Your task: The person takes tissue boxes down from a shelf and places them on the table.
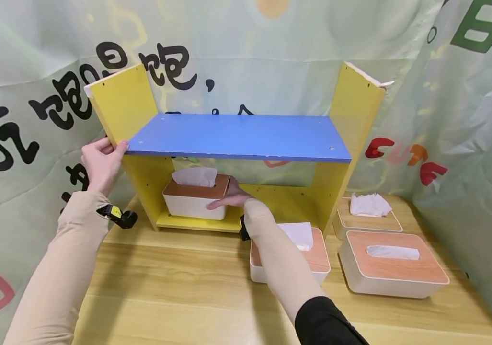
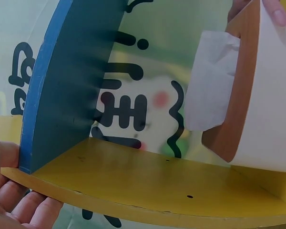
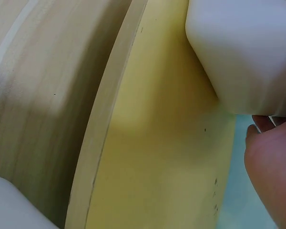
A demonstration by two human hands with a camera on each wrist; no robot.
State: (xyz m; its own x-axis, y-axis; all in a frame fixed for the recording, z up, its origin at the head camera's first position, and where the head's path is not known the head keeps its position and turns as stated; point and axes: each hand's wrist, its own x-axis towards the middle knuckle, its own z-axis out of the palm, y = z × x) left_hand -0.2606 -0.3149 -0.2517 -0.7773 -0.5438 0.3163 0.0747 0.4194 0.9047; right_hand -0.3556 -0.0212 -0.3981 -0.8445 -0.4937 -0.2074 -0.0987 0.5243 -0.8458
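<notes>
A small shelf unit [image 1: 237, 136], with a blue board between yellow side panels, stands on the wooden table. My left hand [image 1: 101, 165] grips its left side panel where the blue board meets it; in the left wrist view the fingers [image 2: 45, 210] lie behind the panel's edge. In the lower compartment, towards the left, sits a white tissue box [image 1: 194, 206] with a brown wooden lid and a tissue sticking out. My right hand [image 1: 234, 195] holds this box by its right end, thumb on the front; its other fingers are mostly hidden in the head view.
Another tissue box [image 1: 318, 254] stands before the shelf, partly under my right forearm. To the right of the shelf are two more, a front tissue box [image 1: 396, 282] and a back tissue box [image 1: 366, 221]. A printed cloth [image 1: 246, 38] hangs behind the table [image 1: 177, 287].
</notes>
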